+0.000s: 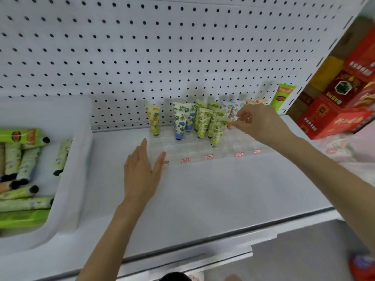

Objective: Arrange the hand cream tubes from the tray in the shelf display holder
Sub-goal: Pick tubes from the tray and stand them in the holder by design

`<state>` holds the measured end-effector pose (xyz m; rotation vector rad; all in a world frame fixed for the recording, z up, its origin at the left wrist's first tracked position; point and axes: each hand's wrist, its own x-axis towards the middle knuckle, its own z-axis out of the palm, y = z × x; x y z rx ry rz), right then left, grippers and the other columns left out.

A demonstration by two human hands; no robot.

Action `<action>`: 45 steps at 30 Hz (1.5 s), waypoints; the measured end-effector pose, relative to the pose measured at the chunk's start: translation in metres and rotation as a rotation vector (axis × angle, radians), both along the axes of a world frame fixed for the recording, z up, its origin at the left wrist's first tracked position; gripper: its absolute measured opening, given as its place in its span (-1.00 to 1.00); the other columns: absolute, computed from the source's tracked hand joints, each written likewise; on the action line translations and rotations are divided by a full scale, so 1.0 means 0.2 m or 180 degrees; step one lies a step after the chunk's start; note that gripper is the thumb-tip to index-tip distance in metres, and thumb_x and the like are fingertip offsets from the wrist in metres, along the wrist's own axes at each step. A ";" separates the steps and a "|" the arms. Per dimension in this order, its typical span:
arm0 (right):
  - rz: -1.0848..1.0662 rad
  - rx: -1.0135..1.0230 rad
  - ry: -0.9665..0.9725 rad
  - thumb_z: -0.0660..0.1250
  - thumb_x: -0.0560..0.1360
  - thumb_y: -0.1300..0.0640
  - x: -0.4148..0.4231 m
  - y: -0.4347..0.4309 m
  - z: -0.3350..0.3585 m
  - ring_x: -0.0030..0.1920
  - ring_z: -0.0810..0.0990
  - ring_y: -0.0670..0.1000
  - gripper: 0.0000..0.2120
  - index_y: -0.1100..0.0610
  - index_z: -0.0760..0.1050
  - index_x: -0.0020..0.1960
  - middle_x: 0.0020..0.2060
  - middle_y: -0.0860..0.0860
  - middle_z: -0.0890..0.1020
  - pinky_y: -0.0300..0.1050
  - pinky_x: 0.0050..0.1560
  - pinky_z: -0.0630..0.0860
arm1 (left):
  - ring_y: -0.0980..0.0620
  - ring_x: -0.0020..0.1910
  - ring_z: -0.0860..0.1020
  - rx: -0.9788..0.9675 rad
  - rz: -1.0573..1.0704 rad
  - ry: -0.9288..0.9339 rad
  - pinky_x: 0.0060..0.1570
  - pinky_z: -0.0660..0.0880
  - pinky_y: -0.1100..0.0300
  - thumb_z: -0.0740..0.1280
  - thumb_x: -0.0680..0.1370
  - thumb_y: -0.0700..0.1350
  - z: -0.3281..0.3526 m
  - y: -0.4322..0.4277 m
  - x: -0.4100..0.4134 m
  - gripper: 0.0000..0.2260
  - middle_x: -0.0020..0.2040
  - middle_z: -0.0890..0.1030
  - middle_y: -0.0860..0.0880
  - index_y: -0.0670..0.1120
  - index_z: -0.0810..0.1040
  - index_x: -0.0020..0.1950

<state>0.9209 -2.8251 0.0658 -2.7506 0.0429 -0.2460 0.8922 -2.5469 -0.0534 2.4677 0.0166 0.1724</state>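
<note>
Nothing here reads clearly from where I stand. Small red labels (pixel 209 156) run along the front lip of the clear display holder (pixel 182 149) — their print too blurred to make out. The red boxes (pixel 332 118) at the right carry gold characters and a row of small white marks, all illegible. A green tube (pixel 6 135) in the tray (pixel 77 169) shows an orange badge — wording unreadable.
</note>
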 end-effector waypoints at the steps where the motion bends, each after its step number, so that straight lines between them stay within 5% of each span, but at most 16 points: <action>1: 0.0022 -0.0142 -0.0060 0.40 0.46 -0.06 -0.04 0.00 0.02 -0.13 0.59 0.02 -0.72 0.12 0.58 0.04 -0.16 0.02 0.61 -0.14 -0.09 0.47 | -0.11 0.49 0.22 0.0161 -0.0032 -0.0132 0.49 0.10 -0.02 0.10 0.57 0.22 0.04 0.00 -0.03 -0.36 0.50 0.29 -0.13 -0.11 0.13 0.55; 4: 0.0326 -0.0691 0.0050 0.35 0.47 -0.13 -0.15 0.02 0.09 0.10 0.54 0.09 -0.60 0.06 0.53 0.21 0.07 0.07 0.59 -0.03 0.09 0.47 | -0.11 0.44 0.31 0.0652 -0.0150 -0.0455 0.44 0.19 -0.04 0.07 0.56 0.29 0.19 -0.01 -0.13 -0.35 0.45 0.37 -0.11 -0.11 0.24 0.50; 7: 0.0750 -0.1482 0.0387 0.27 0.50 -0.19 -0.27 0.09 0.17 0.43 0.24 0.14 -0.38 0.00 0.23 0.48 0.46 0.09 0.27 0.07 0.38 0.23 | -0.14 0.34 0.41 0.0877 -0.0229 -0.0801 0.32 0.28 -0.06 0.00 0.51 0.35 0.36 0.02 -0.25 -0.34 0.36 0.48 -0.09 -0.05 0.37 0.41; 11: 0.0966 -0.1798 0.0568 0.17 0.51 -0.28 -0.44 0.28 0.28 0.52 0.02 0.12 -0.28 -0.07 -0.02 0.54 0.54 0.06 0.03 0.08 0.45 0.07 | -0.15 0.37 0.38 0.1189 -0.0221 -0.1026 0.35 0.23 -0.07 0.24 0.51 0.27 0.60 0.18 -0.45 -0.46 0.40 0.43 -0.08 0.02 0.40 0.41; 17: 0.1349 -0.1350 0.0356 0.13 0.51 -0.29 -0.69 0.71 0.35 0.53 -0.02 0.10 -0.30 -0.08 -0.03 0.54 0.54 0.03 0.01 0.06 0.46 0.00 | -0.15 0.39 0.37 0.1621 0.0031 -0.0934 0.35 0.25 -0.08 -0.03 0.37 0.46 0.83 0.63 -0.78 -0.23 0.42 0.43 -0.07 0.06 0.40 0.42; 28: 0.1616 -0.0794 0.0445 0.16 0.52 -0.26 -0.82 1.40 0.44 0.44 0.21 0.09 -0.33 -0.04 0.04 0.53 0.47 0.05 0.20 0.03 0.39 0.24 | -0.12 0.38 0.36 0.1532 0.0468 -0.0662 0.33 0.27 -0.09 -0.03 0.41 0.44 0.93 1.43 -1.04 -0.25 0.44 0.39 -0.02 0.06 0.33 0.46; 35: 0.1609 -0.0346 0.0821 0.21 0.53 -0.19 -0.53 1.98 0.28 0.31 0.35 0.06 -0.36 -0.01 0.09 0.51 0.40 0.07 0.25 -0.07 0.24 0.35 | -0.07 0.44 0.30 0.1170 0.0536 -0.0435 0.35 0.27 -0.08 0.10 0.49 0.36 0.76 2.03 -0.81 -0.38 0.48 0.32 0.02 0.11 0.27 0.48; 41: 0.1186 0.0003 0.1248 0.20 0.53 -0.21 -0.19 2.43 0.00 0.31 0.40 0.12 -0.35 0.05 0.11 0.51 0.43 0.11 0.28 -0.06 0.28 0.30 | 0.00 0.44 0.28 0.0274 0.0223 -0.0215 0.35 0.27 0.02 0.14 0.43 0.34 0.59 2.44 -0.52 -0.34 0.49 0.29 0.04 0.11 0.25 0.49; 45: 0.0524 0.0859 0.1321 0.24 0.54 -0.14 0.00 2.53 -0.16 0.35 0.36 0.13 -0.36 0.17 0.16 0.48 0.42 0.11 0.31 -0.10 0.25 0.32 | 0.00 0.45 0.27 -0.0087 0.0032 -0.0104 0.40 0.27 -0.04 0.14 0.44 0.35 0.55 2.53 -0.30 -0.32 0.51 0.25 0.01 0.13 0.19 0.51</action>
